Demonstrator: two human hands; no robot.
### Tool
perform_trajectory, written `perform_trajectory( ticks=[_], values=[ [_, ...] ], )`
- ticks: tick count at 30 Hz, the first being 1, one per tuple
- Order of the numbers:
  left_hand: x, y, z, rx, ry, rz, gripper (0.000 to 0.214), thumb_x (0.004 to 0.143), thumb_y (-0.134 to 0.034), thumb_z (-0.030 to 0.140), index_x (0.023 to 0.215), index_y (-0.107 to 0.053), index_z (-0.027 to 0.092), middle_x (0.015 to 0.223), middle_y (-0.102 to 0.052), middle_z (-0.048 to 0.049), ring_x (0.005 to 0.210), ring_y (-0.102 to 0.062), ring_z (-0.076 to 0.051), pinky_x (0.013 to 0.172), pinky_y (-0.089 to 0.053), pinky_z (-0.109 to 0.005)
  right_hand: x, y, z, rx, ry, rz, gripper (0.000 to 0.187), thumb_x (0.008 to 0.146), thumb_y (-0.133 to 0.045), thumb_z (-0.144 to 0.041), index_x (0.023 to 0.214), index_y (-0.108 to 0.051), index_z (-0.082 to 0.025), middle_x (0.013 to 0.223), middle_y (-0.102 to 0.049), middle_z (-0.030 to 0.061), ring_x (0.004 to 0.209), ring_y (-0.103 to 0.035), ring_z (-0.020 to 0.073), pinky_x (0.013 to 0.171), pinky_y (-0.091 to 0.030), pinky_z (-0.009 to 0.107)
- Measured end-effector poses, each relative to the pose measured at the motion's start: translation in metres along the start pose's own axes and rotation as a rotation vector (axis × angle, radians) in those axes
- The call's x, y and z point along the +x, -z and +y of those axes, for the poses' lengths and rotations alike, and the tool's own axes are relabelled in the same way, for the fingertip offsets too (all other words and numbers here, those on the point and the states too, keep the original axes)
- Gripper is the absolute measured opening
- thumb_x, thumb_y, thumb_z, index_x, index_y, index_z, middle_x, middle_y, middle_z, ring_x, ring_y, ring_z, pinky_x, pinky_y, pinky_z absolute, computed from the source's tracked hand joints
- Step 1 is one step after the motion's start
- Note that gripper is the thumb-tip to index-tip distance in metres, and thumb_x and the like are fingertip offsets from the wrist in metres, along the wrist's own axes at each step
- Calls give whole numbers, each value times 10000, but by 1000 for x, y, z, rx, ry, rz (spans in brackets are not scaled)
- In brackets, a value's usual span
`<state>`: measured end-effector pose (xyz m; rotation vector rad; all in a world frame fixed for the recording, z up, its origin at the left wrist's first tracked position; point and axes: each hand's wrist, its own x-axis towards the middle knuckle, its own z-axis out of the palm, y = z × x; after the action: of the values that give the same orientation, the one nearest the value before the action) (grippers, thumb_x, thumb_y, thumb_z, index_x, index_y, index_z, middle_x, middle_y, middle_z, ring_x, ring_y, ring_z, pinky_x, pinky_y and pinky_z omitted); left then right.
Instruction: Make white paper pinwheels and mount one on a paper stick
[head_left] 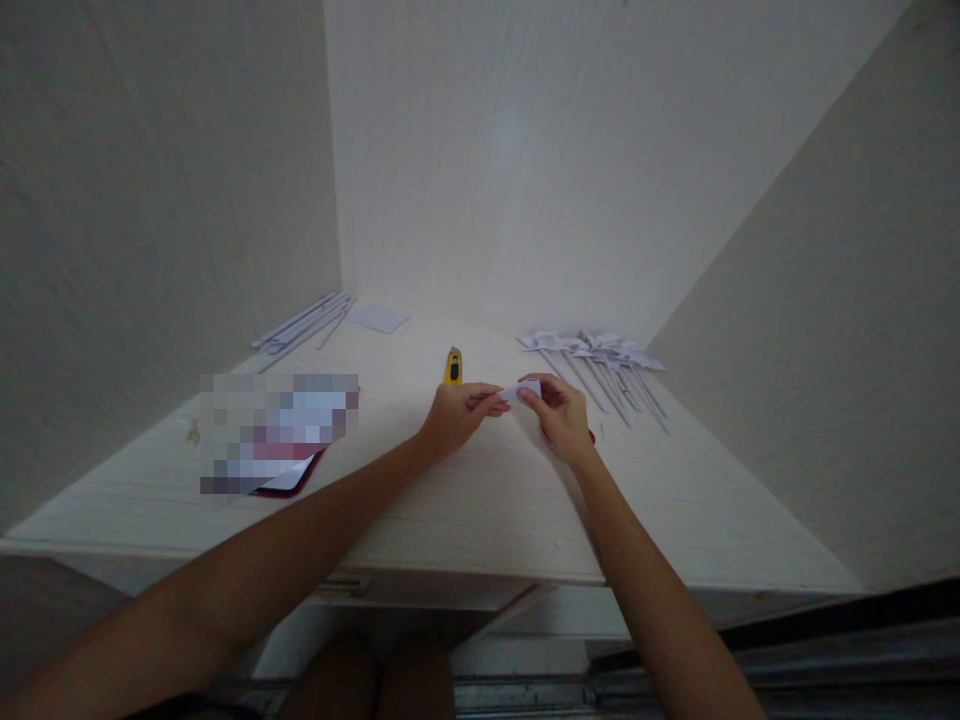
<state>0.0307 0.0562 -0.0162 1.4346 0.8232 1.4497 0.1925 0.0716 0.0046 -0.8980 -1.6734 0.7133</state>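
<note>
The small strip of white paper [523, 389] is held above the middle of the table, between our two hands. Our right hand [561, 412] is closed to a pinch on its right end, thumb lying on the paper; our left hand [456, 418] has its fingers drawn nearly straight and together, the tips nipping its left end.

Nearest to us, two legs [341, 680] show beneath the table's front edge, below a drawer front [420, 590]; dark rails [862, 650] run along the lower right. Our forearms reach in over that edge. Left of our left forearm lies a flat object with a dark red rim [300, 486], mostly blurred into blocks, so we cannot tell what it is. Something red [592, 437] peeks out beside our right hand, which hides most of it. Just beyond our left hand lies a yellow cutter [453, 367], its near end covered by the hand.

Farther back on the right, thin sticks with folded white paper [600, 352] at their far ends lie overlapping. At the back left rests a bundle of plain white sticks [304, 325], with a flat white sheet [380, 318] near it. The table [465, 510] is pale and faintly grained, enclosed by a pale back wall [495, 180] and two darker side walls [840, 300], all dimly lit.
</note>
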Motion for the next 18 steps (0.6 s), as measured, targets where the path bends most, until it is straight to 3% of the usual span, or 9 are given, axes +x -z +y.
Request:
perform_trajectory(
  ticks=[6,18],
  values=[
    [1,3,-4,25,-24,-29,241,729,-632,294,863,-666,96,752,-711,-81,711,-683,-171,730,-567,-288,0,4,-5,103,-101,32,211,698,-636,-340,827,-672,-178,769,-662,25,673,-583,134,626,-438,261],
    [1,2,-2,-96,92,-90,227,662,-693,291,741,-637,85,671,-698,-90,647,-682,-189,673,-572,-321,4,15,-3,70,-186,6,182,603,-697,-339,692,-709,-181,700,-702,39,629,-605,153,627,-469,287]
  ],
)
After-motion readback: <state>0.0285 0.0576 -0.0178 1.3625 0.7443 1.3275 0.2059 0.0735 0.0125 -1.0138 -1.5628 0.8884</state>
